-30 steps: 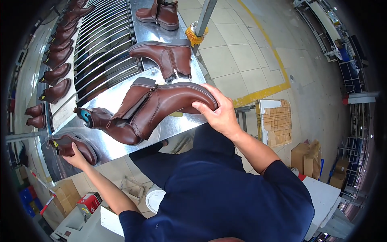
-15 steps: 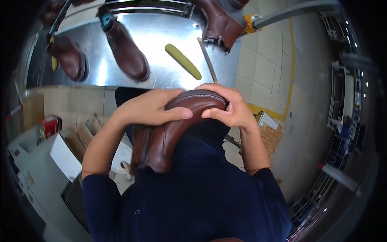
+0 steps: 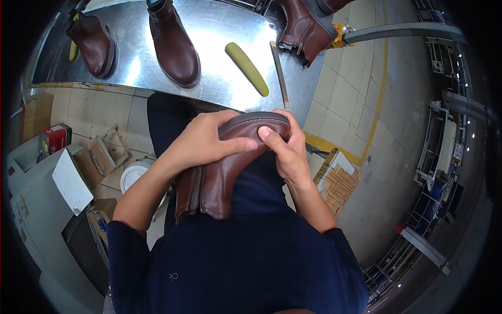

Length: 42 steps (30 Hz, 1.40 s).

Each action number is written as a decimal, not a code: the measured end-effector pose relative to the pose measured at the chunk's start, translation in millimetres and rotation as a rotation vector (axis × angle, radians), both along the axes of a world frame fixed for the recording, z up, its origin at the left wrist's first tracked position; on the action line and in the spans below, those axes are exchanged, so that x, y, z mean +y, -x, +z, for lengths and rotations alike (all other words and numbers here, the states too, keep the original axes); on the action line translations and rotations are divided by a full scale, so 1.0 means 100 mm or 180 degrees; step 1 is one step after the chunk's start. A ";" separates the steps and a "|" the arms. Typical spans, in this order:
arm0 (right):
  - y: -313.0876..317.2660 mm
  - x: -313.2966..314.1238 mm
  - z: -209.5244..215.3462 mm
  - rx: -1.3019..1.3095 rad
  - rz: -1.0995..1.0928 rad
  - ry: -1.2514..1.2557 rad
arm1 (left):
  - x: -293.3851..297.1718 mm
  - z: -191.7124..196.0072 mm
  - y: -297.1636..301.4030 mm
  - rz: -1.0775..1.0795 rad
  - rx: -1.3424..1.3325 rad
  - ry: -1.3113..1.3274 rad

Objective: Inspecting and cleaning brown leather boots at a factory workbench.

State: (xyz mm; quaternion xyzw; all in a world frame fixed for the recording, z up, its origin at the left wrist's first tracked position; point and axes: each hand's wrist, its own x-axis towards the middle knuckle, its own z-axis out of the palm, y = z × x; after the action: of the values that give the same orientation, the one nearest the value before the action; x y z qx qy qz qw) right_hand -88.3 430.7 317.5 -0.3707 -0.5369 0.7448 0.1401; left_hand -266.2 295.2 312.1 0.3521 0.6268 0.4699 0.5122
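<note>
Over my lap I hold a brown leather ankle boot [image 3: 212,183], its shaft toward my body and its toe pointing away from me. My left hand [image 3: 214,137] grips the boot's left side near the sole edge, thumb laid across the upper. On the toe end, my right hand [image 3: 286,146] is closed with its thumb pressed on the leather and fingers around the dark sole. Beyond the boot, an olive-green curved insole-shaped piece [image 3: 247,69] and a thin flat stick [image 3: 279,74] lie on the metal table [image 3: 219,26].
More brown boots stand on the table: one at left [image 3: 94,49], one nearer the middle [image 3: 175,49], and one lying on its side [image 3: 306,31] at the right corner. A white bucket [image 3: 137,175] and a red box [image 3: 55,138] are at left. A woven-topped box [image 3: 339,180] sits at right.
My right thumb has shifted leftward and up along the toe, and the right wrist has turned. The boot stays in both hands. The view has shifted slightly, moving the table's things up in it.
</note>
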 end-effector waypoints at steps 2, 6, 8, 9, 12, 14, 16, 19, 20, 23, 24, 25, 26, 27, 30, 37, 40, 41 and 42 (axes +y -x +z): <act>0.00 0.02 0.02 0.0012 0.0047 -0.0100 | 0.01 -0.07 -0.02 0.0066 -0.0132 -0.0056; 0.01 0.04 0.04 -0.0068 0.0114 -0.0266 | 0.03 -0.09 -0.02 0.0050 -0.0156 -0.0055; 0.01 0.03 0.03 -0.0082 0.0115 -0.0341 | 0.03 -0.14 -0.03 0.0070 -0.0222 -0.0042; 0.02 0.02 0.03 -0.0108 0.0094 -0.0355 | 0.03 -0.16 -0.04 0.0089 -0.0286 -0.0022; 0.04 0.01 0.03 -0.0169 0.0050 -0.0378 | 0.04 -0.16 -0.04 0.0057 -0.0452 0.0037; 0.06 0.02 0.03 -0.0203 0.0034 -0.0381 | 0.06 -0.18 -0.03 0.0005 -0.0562 0.0097; 0.07 0.02 0.02 -0.0249 0.0055 -0.0512 | 0.07 -0.19 -0.03 -0.0037 -0.0671 0.0162; 0.09 0.01 0.04 -0.0369 0.0045 -0.0414 | 0.07 -0.19 -0.02 -0.0015 -0.1028 0.0297; 0.09 0.01 0.04 -0.0372 0.0053 -0.0411 | 0.08 -0.19 -0.02 -0.0034 -0.1059 0.0326; 0.10 0.00 0.01 -0.0360 0.0020 -0.0407 | 0.08 -0.23 -0.02 -0.0038 -0.1059 0.0350; 0.11 0.00 0.01 -0.0370 0.0005 -0.0409 | 0.07 -0.24 -0.02 -0.0040 -0.1028 0.0344; 0.11 0.00 0.02 -0.0387 -0.0021 -0.0421 | 0.08 -0.24 -0.02 -0.0033 -0.1032 0.0340; 0.10 0.00 0.00 -0.0389 -0.0013 -0.0423 | 0.08 -0.25 -0.02 -0.0052 -0.0875 0.0295; 0.09 0.01 -0.04 -0.0293 -0.0023 -0.0458 | 0.08 -0.25 -0.02 -0.0070 -0.0718 0.0251; 0.07 0.01 -0.07 -0.0196 -0.0012 -0.0435 | 0.08 -0.19 -0.02 -0.0009 -0.0467 0.0196; -0.03 0.10 -0.13 -0.0051 0.0286 -0.0313 | 0.08 -0.02 0.04 -0.0029 0.0348 0.0190; -0.02 0.12 -0.10 0.0077 0.0241 -0.0170 | 0.11 0.02 0.04 -0.0063 0.0396 0.0149; -0.02 0.15 -0.09 0.0088 0.0235 -0.0179 | 0.12 0.02 0.05 -0.0108 0.0434 0.0187; -0.01 0.18 -0.08 0.0067 0.0323 -0.0172 | 0.14 0.02 0.06 -0.0154 0.0474 0.0222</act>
State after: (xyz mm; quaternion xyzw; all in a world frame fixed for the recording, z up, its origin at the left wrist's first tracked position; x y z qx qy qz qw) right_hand -86.9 449.0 309.4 -0.3312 -0.5734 0.7400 0.1178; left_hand -271.8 308.9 314.3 0.3831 0.6705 0.4078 0.4873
